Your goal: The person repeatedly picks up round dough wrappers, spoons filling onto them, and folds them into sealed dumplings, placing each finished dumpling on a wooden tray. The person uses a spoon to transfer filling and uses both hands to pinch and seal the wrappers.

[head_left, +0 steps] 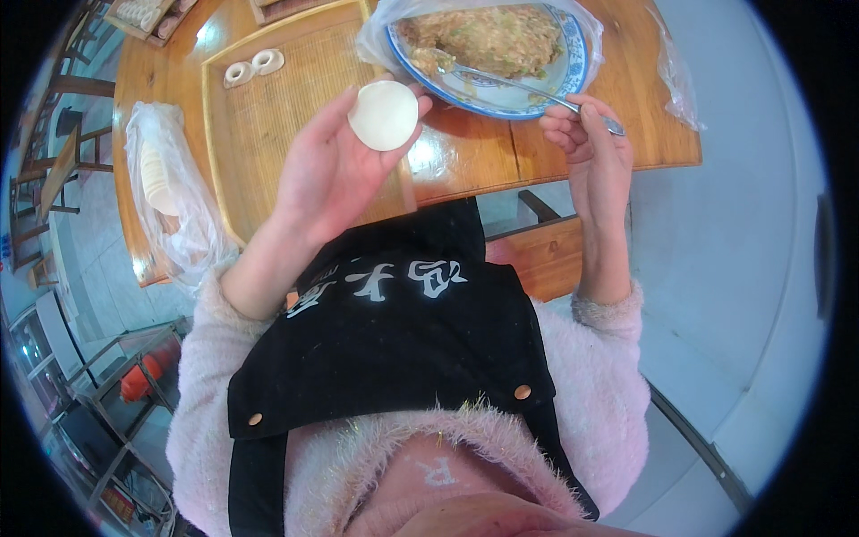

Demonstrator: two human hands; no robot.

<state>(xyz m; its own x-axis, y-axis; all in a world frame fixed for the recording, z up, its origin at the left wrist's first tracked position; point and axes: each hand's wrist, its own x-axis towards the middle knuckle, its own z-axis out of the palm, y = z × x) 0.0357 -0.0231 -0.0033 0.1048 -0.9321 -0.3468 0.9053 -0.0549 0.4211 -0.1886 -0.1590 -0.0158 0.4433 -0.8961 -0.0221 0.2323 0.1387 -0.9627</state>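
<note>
Left hand (327,166): grip half open, palm up, cradling the dough (383,115)
Dough: above the tray's (259,139) right edge
Right hand (594,148): grip closed, thumb and fingers pinching the spoon's (528,88) handle
Spoon: tip at the filling (488,38) in the dish (501,111), table's (640,98) right half

Bench (653,134): we look down on glossy orange-brown wood with visible grain, its near right corner close to the wall.
Wall (752,134): we see a smooth, pale blue-grey surface filling the right side, curved by the lens.
Dark strip (702,452): we find it running low along the wall, beside pale flooring.
Floor (107,259): we see light grey tiles with thin joints at left.
Wooden furniture (61,170): we make out brown tables and chairs near the left rim.
Metal rack (143,338): we spot it at lower left, around something red-orange.
Light: we catch white glare on the bench.
</note>
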